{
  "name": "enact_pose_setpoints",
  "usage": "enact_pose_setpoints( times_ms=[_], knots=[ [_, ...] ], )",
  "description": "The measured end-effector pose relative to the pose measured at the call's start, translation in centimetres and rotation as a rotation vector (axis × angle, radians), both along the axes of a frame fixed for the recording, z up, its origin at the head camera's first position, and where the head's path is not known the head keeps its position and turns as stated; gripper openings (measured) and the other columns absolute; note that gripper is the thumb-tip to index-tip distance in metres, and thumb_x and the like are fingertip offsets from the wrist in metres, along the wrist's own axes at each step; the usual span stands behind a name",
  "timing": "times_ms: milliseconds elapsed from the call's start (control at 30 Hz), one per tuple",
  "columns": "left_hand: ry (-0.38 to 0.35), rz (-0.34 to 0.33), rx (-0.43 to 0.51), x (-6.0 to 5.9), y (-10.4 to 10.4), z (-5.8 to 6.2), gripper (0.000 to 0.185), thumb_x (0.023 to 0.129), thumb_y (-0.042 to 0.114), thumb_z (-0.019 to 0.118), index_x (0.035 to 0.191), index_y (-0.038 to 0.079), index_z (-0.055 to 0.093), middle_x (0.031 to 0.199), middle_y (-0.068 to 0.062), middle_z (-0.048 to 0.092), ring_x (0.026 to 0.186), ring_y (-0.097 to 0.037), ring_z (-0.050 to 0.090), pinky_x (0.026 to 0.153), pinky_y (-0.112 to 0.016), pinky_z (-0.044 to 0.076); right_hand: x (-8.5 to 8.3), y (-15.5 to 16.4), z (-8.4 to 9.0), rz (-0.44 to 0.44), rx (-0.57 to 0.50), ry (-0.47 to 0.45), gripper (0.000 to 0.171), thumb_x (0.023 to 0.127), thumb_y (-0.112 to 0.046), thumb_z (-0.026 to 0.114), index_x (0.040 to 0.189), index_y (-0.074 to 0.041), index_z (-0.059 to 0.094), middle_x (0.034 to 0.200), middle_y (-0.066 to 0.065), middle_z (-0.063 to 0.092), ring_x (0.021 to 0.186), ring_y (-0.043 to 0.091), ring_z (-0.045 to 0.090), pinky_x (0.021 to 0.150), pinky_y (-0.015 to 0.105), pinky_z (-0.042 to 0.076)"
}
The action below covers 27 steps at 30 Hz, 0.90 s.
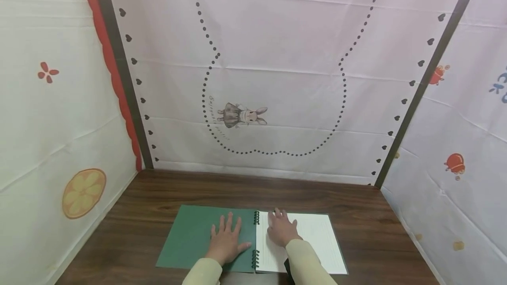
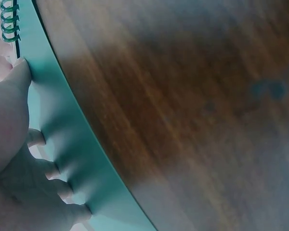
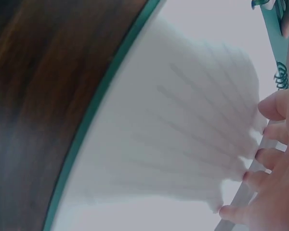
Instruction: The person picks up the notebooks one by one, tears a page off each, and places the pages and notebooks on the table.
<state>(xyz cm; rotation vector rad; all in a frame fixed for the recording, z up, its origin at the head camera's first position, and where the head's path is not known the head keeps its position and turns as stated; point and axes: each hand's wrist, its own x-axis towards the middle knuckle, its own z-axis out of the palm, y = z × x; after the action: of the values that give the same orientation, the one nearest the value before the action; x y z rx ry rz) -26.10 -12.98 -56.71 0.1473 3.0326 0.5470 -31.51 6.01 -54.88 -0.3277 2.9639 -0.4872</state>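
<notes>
A spiral-bound notebook lies open on the table, with its green cover [image 1: 190,232] folded out to the left and a white ruled page [image 1: 318,243] on the right. Black coils [image 1: 255,258] run between the two halves. My left hand [image 1: 226,241] rests on the cover with fingers spread and its thumb pointing toward the coils. In the left wrist view its fingertips [image 2: 79,211] press the green surface. On the page, close to the binding, my right hand [image 1: 282,228] touches down with its fingertips, the fingers slightly bent and casting shadows across the paper.
The notebook sits on a dark wood-grain table [image 1: 158,192] near the person's side. A pale printed cloth [image 1: 277,100] hangs behind the table, and similar cloth walls [image 1: 31,122] stand to the left and right.
</notes>
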Motion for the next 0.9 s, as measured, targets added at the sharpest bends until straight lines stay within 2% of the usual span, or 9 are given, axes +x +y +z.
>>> enact_pose_setpoints(
  times_ms=[133,433,567,900],
  knots=[
    [-0.001,0.007,-0.010,0.0,0.0,-0.4,0.085,0.087,0.063,0.056,0.150,0.009,0.035,0.160,-0.022,0.019,0.146,-0.049,0.016,0.110,-0.071,0.016,-0.2,-0.7,0.3,-0.011,-0.007,-0.004,0.051,0.091,-0.022,0.056,0.140,-0.009,0.049,0.152,0.015,0.039,0.141,0.042,0.032,0.106,0.074,0.023],
    [-0.016,0.008,0.013,0.8,0.4,0.6,0.082,0.086,0.058,0.061,0.147,0.008,0.040,0.158,-0.023,0.023,0.144,-0.050,0.019,0.109,-0.073,0.018,-0.3,-1.6,0.1,-0.012,0.029,-0.004,0.052,0.090,-0.022,0.059,0.140,-0.010,0.050,0.152,0.015,0.038,0.141,0.040,0.033,0.105,0.074,0.025],
    [-0.025,0.012,0.006,0.6,0.4,0.2,0.082,0.086,0.058,0.060,0.148,0.009,0.039,0.158,-0.023,0.022,0.145,-0.049,0.018,0.109,-0.072,0.017,-0.4,-1.6,-0.1,-0.003,0.028,0.002,0.051,0.089,-0.020,0.059,0.139,-0.010,0.052,0.152,0.014,0.040,0.141,0.038,0.035,0.105,0.074,0.025],
    [-0.019,0.020,-0.004,0.7,0.4,0.3,0.082,0.086,0.059,0.060,0.147,0.008,0.040,0.158,-0.023,0.023,0.145,-0.050,0.018,0.110,-0.072,0.017,-0.7,-1.1,0.0,-0.030,0.041,0.031,0.052,0.086,-0.020,0.064,0.136,-0.010,0.055,0.148,0.014,0.046,0.133,0.034,0.049,0.104,0.068,0.033]
  ],
)
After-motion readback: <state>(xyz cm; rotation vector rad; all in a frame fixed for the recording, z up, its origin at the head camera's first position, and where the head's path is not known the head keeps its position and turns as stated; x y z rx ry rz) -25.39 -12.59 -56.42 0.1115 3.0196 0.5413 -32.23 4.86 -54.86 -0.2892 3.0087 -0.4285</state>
